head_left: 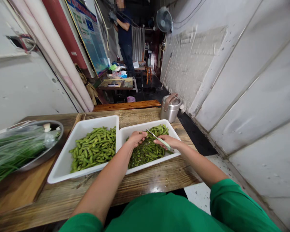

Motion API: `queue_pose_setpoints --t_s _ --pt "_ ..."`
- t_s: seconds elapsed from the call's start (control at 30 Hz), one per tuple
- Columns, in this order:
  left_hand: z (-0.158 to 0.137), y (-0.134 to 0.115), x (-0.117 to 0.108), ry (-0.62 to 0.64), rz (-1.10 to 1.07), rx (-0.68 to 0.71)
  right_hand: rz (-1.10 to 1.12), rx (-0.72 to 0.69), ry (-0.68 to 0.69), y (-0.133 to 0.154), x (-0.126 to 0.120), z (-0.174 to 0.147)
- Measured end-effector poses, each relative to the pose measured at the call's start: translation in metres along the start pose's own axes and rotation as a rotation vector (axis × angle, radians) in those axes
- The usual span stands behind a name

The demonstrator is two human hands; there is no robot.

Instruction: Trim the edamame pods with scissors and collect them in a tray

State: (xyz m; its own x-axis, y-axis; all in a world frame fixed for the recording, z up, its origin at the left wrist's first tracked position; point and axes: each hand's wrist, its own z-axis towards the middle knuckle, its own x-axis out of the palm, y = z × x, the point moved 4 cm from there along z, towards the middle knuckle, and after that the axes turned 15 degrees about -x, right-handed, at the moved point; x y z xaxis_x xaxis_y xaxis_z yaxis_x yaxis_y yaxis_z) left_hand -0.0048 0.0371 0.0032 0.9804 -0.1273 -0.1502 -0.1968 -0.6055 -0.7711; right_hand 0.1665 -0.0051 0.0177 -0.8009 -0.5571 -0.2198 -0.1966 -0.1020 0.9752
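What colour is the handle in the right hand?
The handle is pale green; see the head view.

Narrow food-preparation room, 2 white tubs (65, 154) of green pods (98, 145) sit on a wooden table (147, 183), metal bowl (44, 158) holds greens (19, 151)

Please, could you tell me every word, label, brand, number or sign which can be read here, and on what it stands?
No text can be read with certainty.
Wall board: printed, too blurred to read.
Small pale sticker on the red post: too small to read.
Left white tray, pale green tool handle, metal container: no lettering visible.
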Motion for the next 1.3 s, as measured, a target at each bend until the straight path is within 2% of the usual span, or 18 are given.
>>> queue_pose_setpoints --t_s 0.3,0.6,0.87,1.07,1.13,1.2,1.3 --pt "0.01 0.003 -0.001 -0.013 -0.034 0.07 -0.006 0.039 0.018 -0.005 -0.001 0.002" --pt "0.013 0.005 0.001 -0.011 0.027 0.092 -0.003 0.011 0.029 -0.004 -0.001 0.001" --pt "0.012 0.006 0.003 0.007 0.035 0.08 -0.023 0.057 -0.003 -0.007 -0.004 -0.001" --pt "0.009 0.0 -0.001 -0.029 -0.043 0.042 -0.02 0.006 -0.064 -0.008 -0.007 0.003" --pt "0.008 0.0 -0.001 -0.042 0.007 0.055 0.01 -0.014 -0.087 -0.008 -0.008 0.004" --pt "0.006 0.0 0.003 -0.042 0.152 0.119 0.035 -0.016 -0.1 -0.009 -0.009 0.005" --pt "0.002 0.002 0.015 -0.07 0.495 0.327 0.045 -0.002 -0.104 -0.011 -0.01 0.005"
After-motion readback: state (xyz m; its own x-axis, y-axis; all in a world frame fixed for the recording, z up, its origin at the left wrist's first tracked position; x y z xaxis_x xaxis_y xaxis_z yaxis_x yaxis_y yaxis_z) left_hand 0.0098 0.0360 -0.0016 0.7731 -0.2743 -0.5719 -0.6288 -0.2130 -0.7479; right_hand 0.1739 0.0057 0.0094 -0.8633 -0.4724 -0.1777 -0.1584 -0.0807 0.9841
